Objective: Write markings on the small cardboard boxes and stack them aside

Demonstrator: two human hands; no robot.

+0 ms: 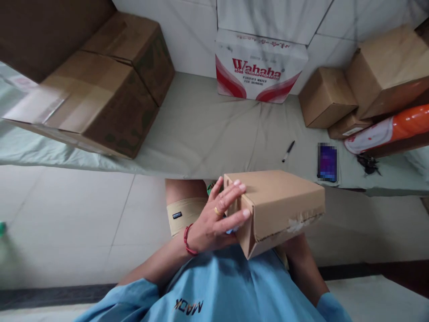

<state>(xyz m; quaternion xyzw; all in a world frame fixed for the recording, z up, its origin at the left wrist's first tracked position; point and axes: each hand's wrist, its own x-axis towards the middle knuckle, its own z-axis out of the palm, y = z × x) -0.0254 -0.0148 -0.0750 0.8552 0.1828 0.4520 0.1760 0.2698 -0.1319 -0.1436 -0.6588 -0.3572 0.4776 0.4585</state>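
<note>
A brown cardboard box [275, 190] is held up in front of my body, tilted, with torn tape marks along its near lower edge. My left hand [217, 214] grips its left end, fingers over the top edge and the side flap. A ring and a red bracelet show on that hand and wrist. My right forearm [301, 257] reaches under the box from the right, and the box hides the right hand and its fingers. Something small and bluish shows below my left fingers; I cannot make out what it is.
Beyond the box is a bed [201, 129] with a pale green sheet. On it are large cartons [100, 89] at left, a white Wahaba carton [258, 71], a pen [288, 151], a phone [327, 162], keys [368, 164], smaller boxes [328, 96] and an orange-white roll [392, 129].
</note>
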